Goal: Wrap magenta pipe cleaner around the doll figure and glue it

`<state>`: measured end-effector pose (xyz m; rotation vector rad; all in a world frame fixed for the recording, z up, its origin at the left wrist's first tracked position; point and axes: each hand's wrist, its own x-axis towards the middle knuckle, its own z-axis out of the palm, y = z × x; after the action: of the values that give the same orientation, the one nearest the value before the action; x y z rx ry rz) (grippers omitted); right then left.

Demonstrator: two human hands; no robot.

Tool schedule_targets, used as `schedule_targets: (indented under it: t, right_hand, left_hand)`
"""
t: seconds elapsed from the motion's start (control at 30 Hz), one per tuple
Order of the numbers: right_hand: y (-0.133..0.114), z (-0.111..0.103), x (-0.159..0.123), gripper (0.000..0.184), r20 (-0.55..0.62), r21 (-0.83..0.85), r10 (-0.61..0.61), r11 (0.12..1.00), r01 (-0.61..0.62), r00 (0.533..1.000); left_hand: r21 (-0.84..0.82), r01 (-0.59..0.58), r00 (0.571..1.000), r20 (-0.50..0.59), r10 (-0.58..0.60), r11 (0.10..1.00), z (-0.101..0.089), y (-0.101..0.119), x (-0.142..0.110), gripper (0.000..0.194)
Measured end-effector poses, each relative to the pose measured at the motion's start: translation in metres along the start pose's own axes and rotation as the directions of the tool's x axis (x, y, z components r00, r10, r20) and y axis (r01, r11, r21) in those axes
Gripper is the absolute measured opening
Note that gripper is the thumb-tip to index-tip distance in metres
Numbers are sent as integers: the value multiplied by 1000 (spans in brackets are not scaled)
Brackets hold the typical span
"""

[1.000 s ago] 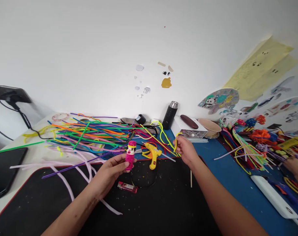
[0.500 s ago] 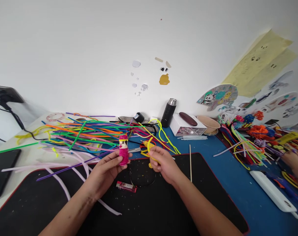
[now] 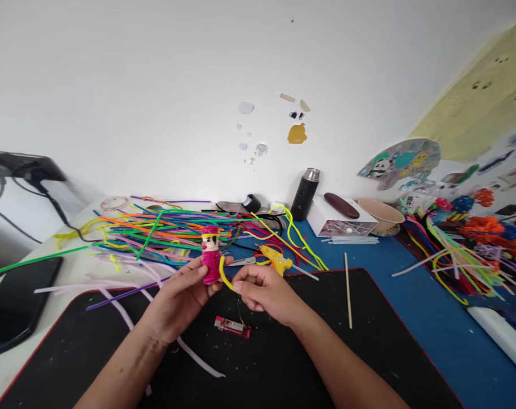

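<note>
My left hand (image 3: 181, 298) is closed round a small pink doll (image 3: 210, 262) wound from pipe cleaner, with a pale painted face and a yellow band under its pink cap. My right hand (image 3: 264, 292) pinches a short curved yellow pipe cleaner (image 3: 225, 276) whose end touches the doll's lower body. Both hands hover over a black desk mat (image 3: 283, 363). A red lighter (image 3: 232, 326) lies on the mat just below the hands.
A heap of coloured pipe cleaners (image 3: 155, 233) covers the desk behind. A yellow glue gun (image 3: 277, 260), a wooden stick (image 3: 347, 289), a black flask (image 3: 307, 194), a white box (image 3: 338, 218), a bowl (image 3: 379, 216) and a dark phone (image 3: 15, 304) stand around.
My right hand came back from the yellow strands at the right with a short yellow piece and brought it against the doll. The view shifted slightly to the left.
</note>
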<state>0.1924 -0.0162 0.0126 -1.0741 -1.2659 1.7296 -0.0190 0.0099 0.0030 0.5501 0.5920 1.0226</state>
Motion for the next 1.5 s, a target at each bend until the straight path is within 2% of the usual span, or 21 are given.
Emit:
schedule_targets:
  t: [0.17, 0.47, 0.63, 0.77, 0.9, 1.03, 1.37, 1.5]
  right_hand:
    - [8, -1, -4, 44, -16, 63, 13, 998, -12, 1000]
    - [14, -9, -13, 44, -20, 102, 24, 995, -22, 1000]
    - [15, -6, -13, 46, -27, -59, -3, 998, 1, 1000]
    - [18, -4, -14, 38, -105, -231, -118, 969, 91, 987]
    - [25, -4, -13, 27, -179, -417, -253, 895, 160, 951]
    - [29, -5, -12, 17, -200, -571, -364, 797, 194, 910]
    - [29, -5, -13, 17, -119, -708, -415, 673, 216, 902]
    - [26, -8, -14, 22, -170, -675, -454, 700, 232, 875]
  left_hand:
    - [6, 48, 997, 64, -49, 999, 0, 0, -2, 36]
    - [9, 93, 992, 80, -93, 996, 4, 3, -5, 36]
    - [13, 68, 995, 68, -69, 998, 4, 1, -4, 34]
    - [8, 57, 998, 29, -57, 998, 4, -4, -2, 33]
    - [33, 24, 1000, 2, -24, 999, 5, -9, 1, 34]
    - [77, 16, 1000, -16, -14, 997, 5, -13, 1, 33]
    - [67, -5, 1000, -21, 7, 998, 7, -12, 2, 30]
    - [35, 9, 999, -31, -8, 999, 5, -13, 3, 30]
